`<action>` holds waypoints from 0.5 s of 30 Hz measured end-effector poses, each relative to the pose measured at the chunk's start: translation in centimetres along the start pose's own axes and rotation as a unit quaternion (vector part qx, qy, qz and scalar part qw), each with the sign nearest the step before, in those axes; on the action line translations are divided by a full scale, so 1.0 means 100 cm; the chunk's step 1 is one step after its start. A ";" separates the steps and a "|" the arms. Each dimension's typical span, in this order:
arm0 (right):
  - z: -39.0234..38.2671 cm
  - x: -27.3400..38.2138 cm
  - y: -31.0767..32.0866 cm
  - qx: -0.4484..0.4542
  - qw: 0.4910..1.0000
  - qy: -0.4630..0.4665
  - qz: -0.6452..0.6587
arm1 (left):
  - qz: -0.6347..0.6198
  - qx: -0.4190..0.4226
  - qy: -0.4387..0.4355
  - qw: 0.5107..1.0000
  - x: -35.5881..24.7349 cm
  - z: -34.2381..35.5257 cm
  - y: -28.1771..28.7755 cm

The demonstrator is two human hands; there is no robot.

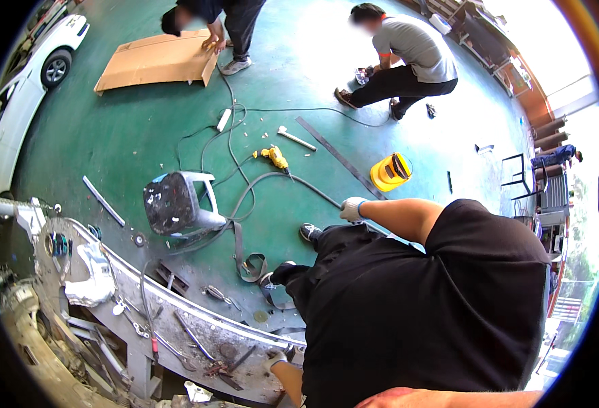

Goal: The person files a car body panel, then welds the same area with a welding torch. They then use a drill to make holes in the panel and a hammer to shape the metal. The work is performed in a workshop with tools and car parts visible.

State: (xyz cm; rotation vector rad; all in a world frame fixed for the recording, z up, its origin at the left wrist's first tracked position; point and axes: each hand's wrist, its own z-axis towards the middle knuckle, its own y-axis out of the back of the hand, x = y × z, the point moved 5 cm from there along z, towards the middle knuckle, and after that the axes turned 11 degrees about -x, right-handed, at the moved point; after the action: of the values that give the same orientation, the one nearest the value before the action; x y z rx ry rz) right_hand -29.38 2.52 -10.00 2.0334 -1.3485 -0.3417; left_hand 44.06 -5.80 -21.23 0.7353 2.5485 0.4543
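Observation:
My right hand, in a pale glove, has curled fingers where a grey hose crosses the view; whether it grips the hose is unclear. My gloved left hand is low, at the edge of a worn grey metal surface, fingers bent; anything held is hidden. Loose metal bars and scraps lie beside it. My black shirt and trousers fill the lower right. A yellow power drill lies on the green floor near a black-and-grey stool. A yellow bucket-like object stands beyond my right hand.
One co-worker bends over cardboard; another crouches at the upper right. A person in blue is at the far right. A white car stands left. Cables, straps, strips and tubes lie across the floor.

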 end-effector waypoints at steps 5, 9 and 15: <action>0.023 -0.015 0.024 0.068 0.985 -0.034 0.157 | 0.194 0.206 0.042 0.958 0.098 -0.030 -0.010; 0.046 -0.048 0.041 0.002 0.981 -0.042 0.190 | 0.310 0.224 -0.052 0.923 0.139 -0.069 -0.029; 0.055 -0.098 0.030 0.024 0.960 -0.161 0.229 | 0.465 0.136 -0.264 0.834 0.143 -0.163 -0.097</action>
State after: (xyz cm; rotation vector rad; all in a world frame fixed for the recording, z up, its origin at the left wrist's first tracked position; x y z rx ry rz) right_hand -38.80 8.43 -13.47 1.6783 -1.9909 -0.4431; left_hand 21.02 -8.51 -16.13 1.9087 1.6036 0.1194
